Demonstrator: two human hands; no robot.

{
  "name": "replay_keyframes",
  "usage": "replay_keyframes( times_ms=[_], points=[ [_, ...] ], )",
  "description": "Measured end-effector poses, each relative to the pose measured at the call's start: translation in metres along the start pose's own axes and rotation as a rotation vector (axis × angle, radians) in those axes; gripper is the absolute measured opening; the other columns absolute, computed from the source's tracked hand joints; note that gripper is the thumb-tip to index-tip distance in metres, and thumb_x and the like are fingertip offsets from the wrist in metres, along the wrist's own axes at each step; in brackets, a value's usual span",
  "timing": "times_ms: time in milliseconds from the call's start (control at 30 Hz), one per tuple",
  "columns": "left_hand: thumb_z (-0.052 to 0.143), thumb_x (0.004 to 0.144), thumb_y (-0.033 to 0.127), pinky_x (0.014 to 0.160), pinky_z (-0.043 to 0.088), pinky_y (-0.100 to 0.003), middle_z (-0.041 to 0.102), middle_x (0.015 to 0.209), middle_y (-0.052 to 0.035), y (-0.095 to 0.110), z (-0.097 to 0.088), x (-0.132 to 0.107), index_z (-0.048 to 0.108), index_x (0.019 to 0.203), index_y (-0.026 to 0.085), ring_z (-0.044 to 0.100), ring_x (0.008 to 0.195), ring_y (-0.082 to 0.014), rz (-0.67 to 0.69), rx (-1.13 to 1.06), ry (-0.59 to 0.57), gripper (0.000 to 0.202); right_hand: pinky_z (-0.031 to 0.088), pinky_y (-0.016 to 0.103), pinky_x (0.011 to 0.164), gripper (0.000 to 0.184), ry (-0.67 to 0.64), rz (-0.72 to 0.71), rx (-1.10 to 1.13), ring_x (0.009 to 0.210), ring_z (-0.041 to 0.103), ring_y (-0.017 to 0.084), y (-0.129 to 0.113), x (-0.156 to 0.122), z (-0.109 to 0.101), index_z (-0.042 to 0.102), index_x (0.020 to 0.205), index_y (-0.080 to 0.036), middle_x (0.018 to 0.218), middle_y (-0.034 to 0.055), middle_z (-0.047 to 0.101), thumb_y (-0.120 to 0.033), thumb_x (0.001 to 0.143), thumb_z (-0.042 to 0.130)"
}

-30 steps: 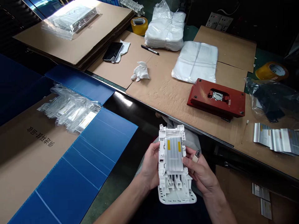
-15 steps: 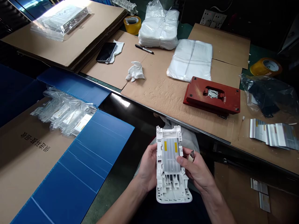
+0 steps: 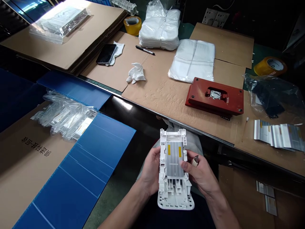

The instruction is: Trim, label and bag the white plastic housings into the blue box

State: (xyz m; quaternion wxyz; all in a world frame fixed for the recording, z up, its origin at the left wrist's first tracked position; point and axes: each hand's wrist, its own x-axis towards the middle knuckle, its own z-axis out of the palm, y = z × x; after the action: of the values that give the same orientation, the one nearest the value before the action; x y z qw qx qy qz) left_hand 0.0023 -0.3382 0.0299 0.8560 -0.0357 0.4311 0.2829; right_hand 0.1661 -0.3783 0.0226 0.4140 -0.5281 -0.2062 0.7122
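Over my lap I hold a white plastic housing (image 3: 176, 198) with clips along its sides and a rounded lower end. A silvery metal plate (image 3: 174, 165) with two yellow strips lies in its upper part. My left hand (image 3: 150, 170) is closed around the housing's left edge, its fingertips hidden behind. My right hand (image 3: 201, 173) grips the right edge, the thumb on the edge of the plate. A small light-coloured knife-like tool (image 3: 195, 161) with a metal tip also sticks out between the fingers of that hand.
A red block fixture (image 3: 216, 97) stands on the cardboard-covered bench, with more metal plates (image 3: 277, 135) to its right. Behind are packs of white bags (image 3: 193, 60), a tape roll (image 3: 132, 25) and a phone (image 3: 106, 54). At left, a blue-flapped box (image 3: 102, 149) holds bagged parts (image 3: 66, 117).
The housing has tilted slightly, its lower end shifting a little left. My hands keep nearly the same grip, and the whole view has drifted slightly.
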Motion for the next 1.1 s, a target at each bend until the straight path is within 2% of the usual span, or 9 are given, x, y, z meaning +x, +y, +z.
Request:
replay_keyframes(
  times_ms=[100, 233, 300, 400, 533, 633, 733, 867, 1100],
  points=[
    [0.055, 0.091, 0.045, 0.082, 0.057, -0.041, 0.077, 0.096, -0.0120, -0.001, 0.000, 0.001, 0.073, 0.112, 0.013, 0.073, 0.089, -0.0311, -0.014, 0.012, -0.012, 0.042, 0.057, 0.043, 0.093, 0.065, -0.016, -0.010, 0.002, 0.104, 0.070, 0.031, 0.004, 0.000, -0.002, 0.070, 0.118, -0.021, 0.107, 0.0088, 0.076, -0.054, 0.064, 0.088],
    [0.057, 0.090, 0.046, 0.082, 0.056, -0.040, 0.077, 0.097, -0.0117, -0.002, 0.001, 0.001, 0.071, 0.115, 0.014, 0.072, 0.091, -0.0314, 0.006, 0.072, 0.063, 0.043, 0.055, 0.044, 0.096, 0.055, -0.037, -0.026, 0.004, 0.104, 0.070, 0.031, 0.002, -0.002, -0.003, 0.073, 0.113, -0.021, 0.107, 0.0083, 0.076, -0.050, 0.068, 0.087],
    [0.057, 0.091, 0.048, 0.082, 0.056, -0.039, 0.076, 0.101, -0.0117, -0.004, 0.001, -0.001, 0.069, 0.119, 0.015, 0.072, 0.095, -0.0312, 0.047, 0.123, 0.116, 0.044, 0.054, 0.044, 0.096, 0.051, -0.049, -0.019, 0.011, 0.105, 0.070, 0.030, -0.001, -0.005, -0.002, 0.073, 0.112, -0.020, 0.109, 0.0083, 0.075, -0.047, 0.071, 0.086],
    [0.064, 0.088, 0.047, 0.083, 0.055, -0.038, 0.073, 0.114, -0.0110, -0.013, -0.004, -0.013, 0.059, 0.133, 0.022, 0.070, 0.103, -0.0318, 0.145, 0.270, 0.119, 0.051, 0.056, 0.043, 0.093, 0.049, -0.071, 0.022, 0.030, 0.107, 0.069, 0.030, 0.000, -0.011, 0.001, 0.072, 0.114, -0.021, 0.111, 0.0084, 0.075, -0.047, 0.073, 0.084],
    [0.088, 0.065, 0.020, 0.090, 0.052, -0.039, 0.068, 0.128, -0.0117, -0.029, -0.021, -0.043, 0.037, 0.149, 0.030, 0.065, 0.112, -0.0340, 0.280, 0.615, 0.157, 0.099, 0.053, 0.042, 0.097, 0.046, -0.145, 0.047, -0.040, 0.106, 0.069, 0.029, 0.019, -0.026, 0.010, 0.072, 0.115, -0.020, 0.111, 0.0076, 0.075, -0.047, 0.078, 0.079],
    [0.087, 0.063, 0.014, 0.096, 0.050, -0.041, 0.064, 0.133, -0.0127, -0.037, -0.034, -0.063, 0.020, 0.156, 0.033, 0.064, 0.116, -0.0336, 0.273, 0.748, 0.238, 0.117, 0.050, 0.044, 0.103, 0.038, -0.167, 0.067, -0.111, 0.110, 0.067, 0.028, 0.039, -0.039, 0.015, 0.071, 0.117, -0.021, 0.116, 0.0072, 0.074, -0.042, 0.085, 0.074],
    [0.086, 0.065, 0.014, 0.100, 0.048, -0.041, 0.061, 0.137, -0.0130, -0.038, -0.043, -0.071, 0.019, 0.157, 0.032, 0.061, 0.122, -0.0333, 0.198, 0.818, 0.203, 0.115, 0.050, 0.046, 0.104, 0.041, -0.159, 0.119, -0.167, 0.115, 0.065, 0.028, 0.048, -0.049, 0.016, 0.067, 0.124, -0.023, 0.125, 0.0068, 0.070, -0.031, 0.084, 0.074],
    [0.085, 0.070, 0.027, 0.108, 0.044, -0.042, 0.058, 0.141, -0.0125, -0.035, -0.047, -0.068, 0.022, 0.153, 0.027, 0.057, 0.127, -0.0312, 0.096, 0.972, 0.148, 0.105, 0.053, 0.042, 0.100, 0.049, -0.132, 0.168, -0.261, 0.117, 0.063, 0.027, 0.045, -0.055, 0.014, 0.063, 0.130, -0.025, 0.131, 0.0060, 0.067, -0.021, 0.083, 0.073],
    [0.085, 0.069, 0.023, 0.100, 0.050, -0.036, 0.063, 0.133, -0.0060, -0.037, -0.041, -0.064, 0.035, 0.141, 0.028, 0.062, 0.119, -0.0262, 0.128, 0.994, 0.091, 0.087, 0.052, 0.037, 0.102, 0.044, -0.097, 0.139, -0.360, 0.117, 0.064, 0.023, 0.045, -0.063, 0.014, 0.061, 0.131, -0.030, 0.130, 0.0007, 0.068, -0.021, 0.088, 0.066]
  ],
)
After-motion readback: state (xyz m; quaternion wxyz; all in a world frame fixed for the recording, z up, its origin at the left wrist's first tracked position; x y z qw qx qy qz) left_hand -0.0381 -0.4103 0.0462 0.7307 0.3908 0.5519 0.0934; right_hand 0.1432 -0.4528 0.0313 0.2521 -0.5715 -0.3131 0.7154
